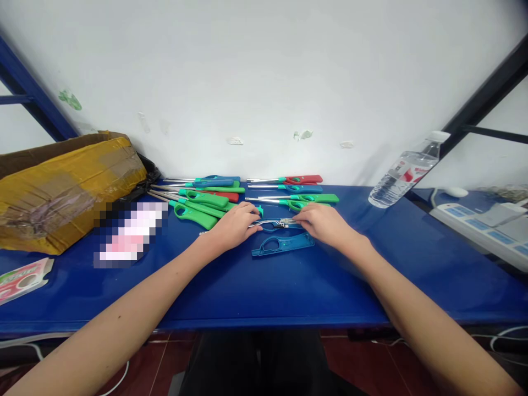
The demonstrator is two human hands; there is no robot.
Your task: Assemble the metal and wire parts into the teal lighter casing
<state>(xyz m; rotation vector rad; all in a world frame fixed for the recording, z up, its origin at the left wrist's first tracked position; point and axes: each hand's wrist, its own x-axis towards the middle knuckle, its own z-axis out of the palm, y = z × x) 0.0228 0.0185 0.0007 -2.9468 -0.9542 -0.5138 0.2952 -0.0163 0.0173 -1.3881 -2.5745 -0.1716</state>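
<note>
Between my two hands lies an opened blue lighter half (pixel 270 226) with wires and small metal parts showing inside it. My left hand (pixel 235 226) has its fingers closed at the narrow front end of this half. At the other end, my right hand (pixel 324 223) pinches the lighter's rear part, and its fingertips hide what lies under them. A loose blue handle shell (pixel 285 245) rests just below, with its inner side up. A small teal trigger piece (pixel 260 210) is beside my left fingertips.
Several green, red and blue long-necked lighters (pixel 206 199) lie in a pile at left, and more lighters (pixel 303 188) lie along the wall. A taped carton (pixel 74 192) stands far left. A water bottle (pixel 406 173) and a power strip (pixel 480 225) are on the right.
</note>
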